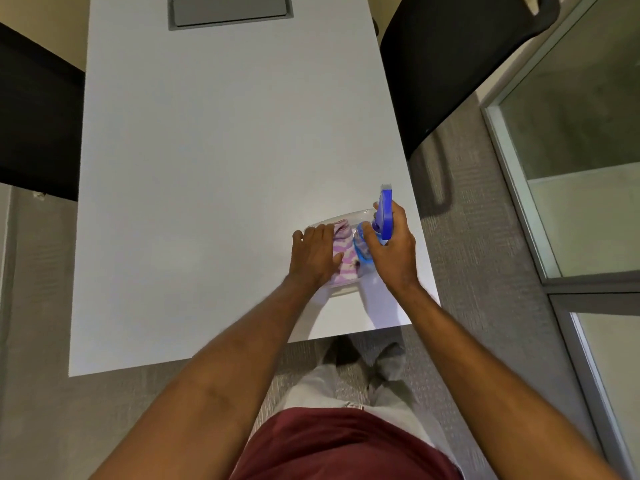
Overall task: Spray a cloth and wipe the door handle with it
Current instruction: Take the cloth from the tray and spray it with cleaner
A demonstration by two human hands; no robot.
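A pink-and-white striped cloth (344, 254) lies in a clear shallow tray (343, 216) near the right front corner of the white table (221, 161). My left hand (313, 256) rests on the cloth's left side, fingers spread over it. Just right of the cloth, my right hand (393, 252) is closed around a spray bottle (383, 216) with a blue trigger head and a clear body, its nozzle pointing away from me. The bottle's lower part is partly hidden by my fingers. No door handle is in view.
A black chair (450, 64) stands at the table's far right. A grey cable hatch (228, 10) is set into the table's far end. A glass partition with a metal frame (554, 237) runs along the right. Grey carpet lies below.
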